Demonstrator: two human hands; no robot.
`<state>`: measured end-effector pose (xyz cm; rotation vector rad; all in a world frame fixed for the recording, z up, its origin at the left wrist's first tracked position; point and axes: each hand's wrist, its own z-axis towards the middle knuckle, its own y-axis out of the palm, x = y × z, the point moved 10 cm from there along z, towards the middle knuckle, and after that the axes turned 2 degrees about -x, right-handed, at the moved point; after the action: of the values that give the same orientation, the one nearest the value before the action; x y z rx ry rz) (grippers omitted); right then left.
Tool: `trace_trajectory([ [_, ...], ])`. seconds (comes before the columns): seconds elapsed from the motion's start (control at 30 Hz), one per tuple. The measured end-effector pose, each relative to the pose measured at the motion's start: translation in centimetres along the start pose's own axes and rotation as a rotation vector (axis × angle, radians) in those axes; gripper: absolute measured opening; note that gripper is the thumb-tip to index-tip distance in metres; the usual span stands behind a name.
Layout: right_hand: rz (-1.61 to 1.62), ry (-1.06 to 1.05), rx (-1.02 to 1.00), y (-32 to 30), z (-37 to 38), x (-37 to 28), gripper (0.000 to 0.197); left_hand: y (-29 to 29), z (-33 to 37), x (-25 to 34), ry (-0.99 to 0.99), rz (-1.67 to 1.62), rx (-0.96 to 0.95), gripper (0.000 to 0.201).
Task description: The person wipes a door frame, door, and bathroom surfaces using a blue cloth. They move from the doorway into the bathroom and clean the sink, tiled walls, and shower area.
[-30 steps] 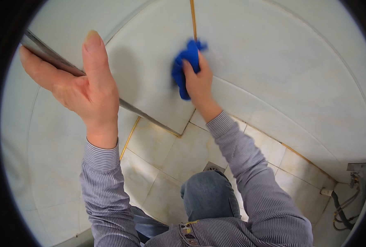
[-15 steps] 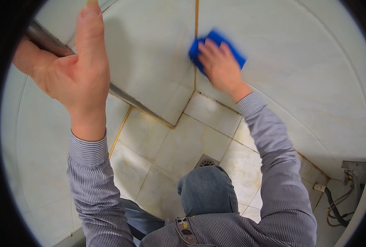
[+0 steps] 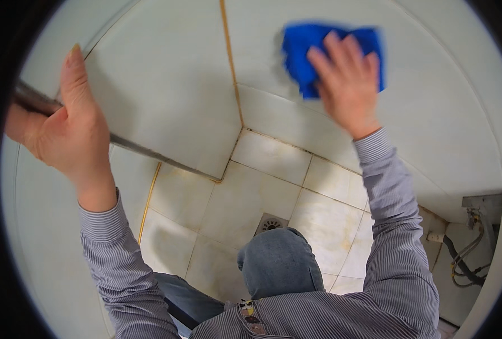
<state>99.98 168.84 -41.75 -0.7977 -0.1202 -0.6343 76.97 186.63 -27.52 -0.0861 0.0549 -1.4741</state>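
My right hand [image 3: 350, 85] presses a blue cloth [image 3: 304, 56] flat against the pale tiled wall [image 3: 431, 107] at the upper right. Its fingers lie spread over the cloth and are slightly blurred. On the left, my left hand [image 3: 73, 135] rests against the outer corner of a jutting wall [image 3: 172, 96], where a dark metal trim strip [image 3: 149, 152] runs down the edge. The left thumb stretches upward, apart from the fingers, which reach around the corner and are partly cut off by the dark rim of the view.
Below are stained floor tiles [image 3: 251, 189] with a square drain [image 3: 271, 223] just ahead of my bent knee [image 3: 279, 263]. A brownish joint line [image 3: 229, 56] marks the inner wall corner. Hoses and a pipe [image 3: 460, 263] hang beside a white curved edge at the lower right.
My right hand has slid the blue cloth to the right along the wall, away from the inner corner. In the picture, my left hand sits lower and farther left, still at the wall edge.
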Motion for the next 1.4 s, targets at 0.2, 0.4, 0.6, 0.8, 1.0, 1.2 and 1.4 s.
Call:
trace_trajectory([
  [0.2, -0.181, 0.048, 0.168, -7.5, -0.5, 4.6, 0.046, -0.6, -0.6, -1.2, -0.214, 0.201, -0.028, 0.06],
  [0.4, 0.089, -0.02, -0.295, 2.1, -14.9, 2.0, 0.04, 1.5, -0.3, -1.9, -0.206, -0.042, -0.077, 0.056],
  [0.6, 0.064, 0.051, -0.182, -2.8, -14.8, 6.9, 0.043, 1.1, -1.6, -3.8, -0.343, 0.069, -0.092, 0.067],
  [0.8, -0.171, 0.224, 0.366, -16.9, -7.2, 16.5, 0.046, 0.6, -1.0, -3.4, -0.387, 0.036, -0.154, 0.061],
  [1.0, -0.132, 0.428, 0.202, -10.1, -18.1, 15.0, 0.042, 2.3, 0.9, 9.0, 0.111, -0.461, -0.124, 0.045],
  [1.2, 0.061, 0.873, 0.038, -5.3, -33.3, 13.9, 0.037, 14.6, 4.1, 16.5, 0.083, -0.649, -0.171, 0.052],
  [1.4, -0.187, 0.822, 0.449, -17.6, -27.4, 22.5, 0.045, 22.3, 8.0, 21.8, 0.221, -0.833, -0.252, 0.041],
])
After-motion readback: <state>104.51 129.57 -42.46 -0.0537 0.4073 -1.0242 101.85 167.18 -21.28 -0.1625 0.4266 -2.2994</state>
